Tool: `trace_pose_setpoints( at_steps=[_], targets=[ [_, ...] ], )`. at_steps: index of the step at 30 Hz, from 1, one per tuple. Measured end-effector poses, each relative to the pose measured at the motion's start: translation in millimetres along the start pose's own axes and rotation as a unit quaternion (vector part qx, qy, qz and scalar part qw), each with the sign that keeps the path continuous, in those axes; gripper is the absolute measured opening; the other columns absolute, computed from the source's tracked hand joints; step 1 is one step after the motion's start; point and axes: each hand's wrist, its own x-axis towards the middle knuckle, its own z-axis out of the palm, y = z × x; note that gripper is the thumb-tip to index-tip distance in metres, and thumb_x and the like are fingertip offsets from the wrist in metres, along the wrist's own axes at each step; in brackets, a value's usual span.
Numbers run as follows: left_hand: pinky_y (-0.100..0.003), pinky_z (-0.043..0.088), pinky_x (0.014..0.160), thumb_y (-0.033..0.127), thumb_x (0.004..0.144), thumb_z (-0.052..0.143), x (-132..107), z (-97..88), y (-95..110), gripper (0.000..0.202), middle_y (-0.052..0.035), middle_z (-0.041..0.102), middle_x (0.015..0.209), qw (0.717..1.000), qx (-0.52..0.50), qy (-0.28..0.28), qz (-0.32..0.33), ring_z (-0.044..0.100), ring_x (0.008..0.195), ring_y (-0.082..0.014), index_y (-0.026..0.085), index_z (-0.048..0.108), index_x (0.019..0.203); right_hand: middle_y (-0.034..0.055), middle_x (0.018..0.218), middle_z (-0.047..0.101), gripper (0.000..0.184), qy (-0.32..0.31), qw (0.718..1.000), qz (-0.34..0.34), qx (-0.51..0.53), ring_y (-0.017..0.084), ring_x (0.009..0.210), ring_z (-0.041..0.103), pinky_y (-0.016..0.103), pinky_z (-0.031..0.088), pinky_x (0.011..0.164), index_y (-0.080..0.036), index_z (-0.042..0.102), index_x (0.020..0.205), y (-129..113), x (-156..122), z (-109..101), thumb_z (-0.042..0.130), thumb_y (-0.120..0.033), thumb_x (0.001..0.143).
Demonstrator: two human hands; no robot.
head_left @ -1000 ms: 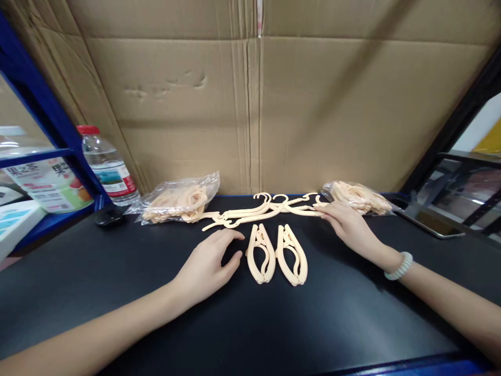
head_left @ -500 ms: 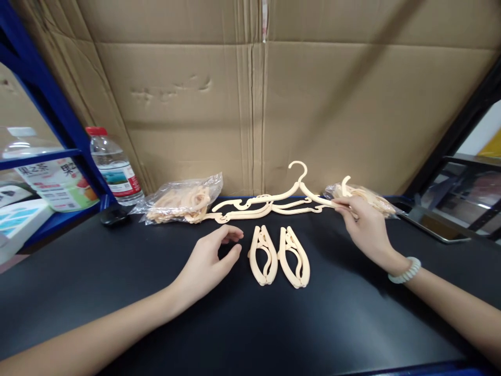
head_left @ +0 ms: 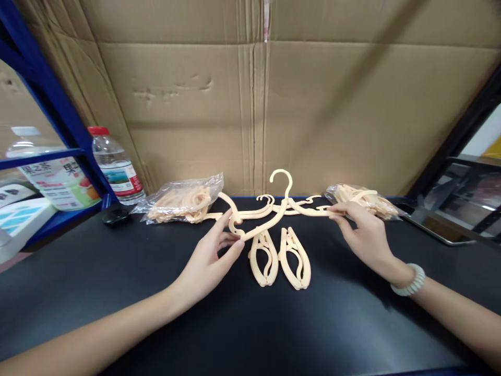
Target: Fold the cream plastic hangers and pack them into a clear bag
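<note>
A cream plastic hanger (head_left: 279,211) is lifted off the black table (head_left: 117,292), hook up. My left hand (head_left: 209,263) pinches its left arm end. My right hand (head_left: 362,235) grips its right arm end. Below the hanger, two folded cream hangers (head_left: 279,257) lie side by side on the table. Other unfolded hangers (head_left: 260,206) lie flat behind it.
Two clear bags of folded hangers sit at the back, the left bag (head_left: 180,201) and the right bag (head_left: 362,197). A water bottle (head_left: 113,167) and a black puck (head_left: 115,214) stand at the left by a blue shelf (head_left: 58,151). A cardboard wall (head_left: 250,104) closes the back. A tablet (head_left: 434,224) lies at the right.
My right hand lifted one hanger from the flat pile. My left hand rose from the table and took hold of the hanger's other end, which swung down toward it.
</note>
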Motion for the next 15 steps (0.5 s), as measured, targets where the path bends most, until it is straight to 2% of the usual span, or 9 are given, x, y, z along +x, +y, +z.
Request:
trace_pose_setpoints(
  at_steps=[2,6,11,15],
  targets=[
    [-0.039,0.05,0.095,0.037,0.089,0.054,-1.3,0.3,-0.3,0.066,-0.0082,0.064,0.107,0.999,0.022,-0.022,0.025,0.063,0.102,-0.023,0.017,0.029,0.146,0.0061,0.091,0.07,0.008,0.0,1.0,-0.003,0.002,0.022,0.084,0.066,0.036,0.051,0.078,-0.02,0.061,0.096,-2.5,-0.7,0.1,0.055,-0.018,0.092],
    [-0.038,0.053,0.088,0.036,0.089,0.056,-2.6,-0.1,-0.3,0.055,-0.0081,0.062,0.116,0.996,0.067,-0.029,0.058,0.064,0.094,-0.0219,0.021,0.043,0.14,0.0058,0.091,0.07,0.007,-0.004,1.0,-0.007,0.0,0.023,0.085,0.066,0.038,0.051,0.078,-0.021,0.061,0.097,-6.9,-1.9,0.8,0.055,-0.019,0.093],
    [-0.034,0.054,0.075,0.035,0.087,0.058,-3.4,-1.3,2.3,0.043,-0.0057,0.067,0.094,0.993,0.099,-0.009,0.059,0.062,0.079,-0.0197,0.018,0.058,0.126,0.0055,0.093,0.069,0.007,-0.016,1.0,-0.025,0.001,0.023,0.087,0.066,0.039,0.049,0.08,-0.021,0.06,0.097,-9.9,-2.1,2.6,0.054,-0.019,0.094],
    [-0.035,0.054,0.082,0.038,0.086,0.059,-3.4,-3.3,4.7,0.043,-0.0078,0.068,0.107,0.998,0.06,0.011,0.028,0.063,0.092,-0.0229,0.018,0.061,0.124,0.0058,0.094,0.068,0.01,-0.031,0.998,-0.055,0.002,0.023,0.089,0.064,0.038,0.049,0.081,-0.021,0.059,0.101,-9.2,-1.6,2.7,0.054,-0.017,0.094]
  ],
)
